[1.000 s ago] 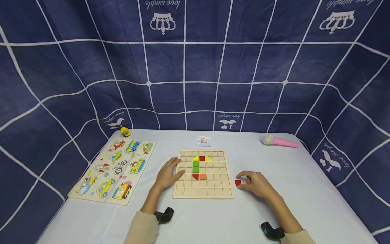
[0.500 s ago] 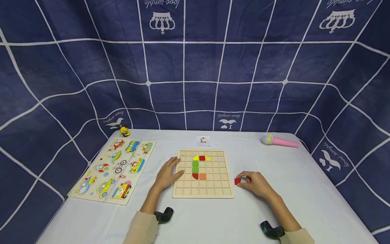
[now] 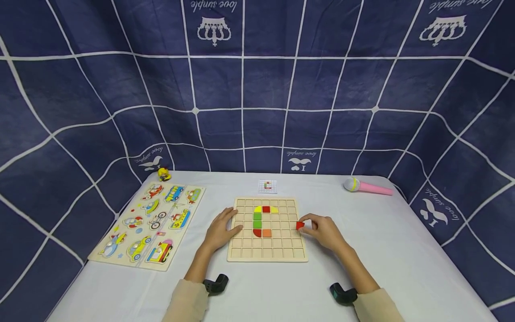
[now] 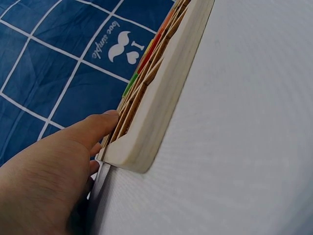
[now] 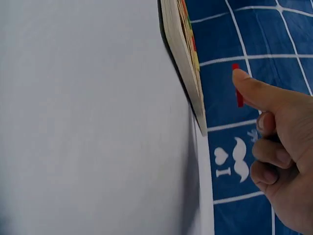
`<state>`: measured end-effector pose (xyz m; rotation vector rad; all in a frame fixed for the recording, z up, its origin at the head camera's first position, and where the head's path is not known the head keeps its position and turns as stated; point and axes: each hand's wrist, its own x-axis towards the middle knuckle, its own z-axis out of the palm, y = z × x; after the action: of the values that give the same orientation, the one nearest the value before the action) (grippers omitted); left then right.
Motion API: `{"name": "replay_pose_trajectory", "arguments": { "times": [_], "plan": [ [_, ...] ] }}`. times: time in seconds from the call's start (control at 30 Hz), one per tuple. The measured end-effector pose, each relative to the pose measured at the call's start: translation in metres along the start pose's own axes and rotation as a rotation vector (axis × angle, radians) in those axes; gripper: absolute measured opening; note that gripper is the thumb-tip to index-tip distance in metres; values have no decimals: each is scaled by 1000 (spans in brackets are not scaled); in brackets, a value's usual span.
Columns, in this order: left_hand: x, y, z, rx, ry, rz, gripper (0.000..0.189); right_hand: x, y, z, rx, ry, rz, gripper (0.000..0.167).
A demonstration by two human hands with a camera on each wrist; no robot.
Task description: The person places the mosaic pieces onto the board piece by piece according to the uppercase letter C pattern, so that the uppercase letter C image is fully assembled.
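A square wooden grid board (image 3: 284, 255) lies on the white table. Set in its cells are yellow quarter-round tiles, a red square tile (image 3: 266, 209), green tiles (image 3: 257, 220), a red quarter-round tile (image 3: 257, 233) and an orange square tile (image 3: 267, 233). My left hand (image 3: 219, 229) rests at the board's left edge, its thumb (image 4: 103, 122) over the rim. With thumb and forefinger my right hand (image 3: 325, 230) pinches a small red tile (image 3: 299, 225), which overlaps the board's right edge. In the right wrist view this tile shows thin, edge-on, and the other fingers are curled.
Behind the board lies a small pattern card (image 3: 267, 186). A vehicle picture puzzle (image 3: 150, 226) occupies the left side, with a yellow figurine (image 3: 164, 174) at its far corner. A pink toy microphone (image 3: 374, 188) lies at the back right. Dark blue cloth (image 3: 265, 89) hangs around the table.
My right hand has carried the red tile left and farther from me, from beside the board to over its right edge. The tile has turned in the fingers. My left hand stays put.
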<state>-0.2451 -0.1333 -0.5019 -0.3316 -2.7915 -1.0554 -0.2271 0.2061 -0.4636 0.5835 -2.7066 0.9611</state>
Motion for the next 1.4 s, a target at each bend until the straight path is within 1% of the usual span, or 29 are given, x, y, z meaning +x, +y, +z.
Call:
{"name": "replay_pose_trajectory", "arguments": {
  "times": [0.1, 0.27, 0.43, 0.6, 0.83, 1.07, 1.17, 1.3, 1.4],
  "plan": [
    [0, 0, 1, -4, -3, -4, 62, 9, -11, 9, 18, -11, -13, 22],
    [0, -1, 3, -6, -7, -6, 62, 17, -23, 25, 37, -83, -39, 21],
    [0, -2, 4, -3, -1, 2, 61, 21, -27, 38, 43, -145, -50, 20],
    [1, -2, 4, -4, 4, 7, 61, 23, -27, 45, 35, -163, -57, 19],
    [1, -2, 4, -9, 5, 7, 61, 22, -27, 48, 32, -184, -59, 19],
    [2, -2, 4, -7, 6, 15, 61, 22, -28, 48, 33, -184, -37, 19],
    [2, -2, 4, -6, 6, 17, 61, 21, -29, 48, 30, -177, -49, 20],
    [3, -3, 4, -4, 6, 17, 62, 21, -28, 44, 25, -165, -58, 22],
    [4, -3, 3, -5, 2, 15, 62, 20, -25, 38, 27, -155, -35, 22]
  ]
}}
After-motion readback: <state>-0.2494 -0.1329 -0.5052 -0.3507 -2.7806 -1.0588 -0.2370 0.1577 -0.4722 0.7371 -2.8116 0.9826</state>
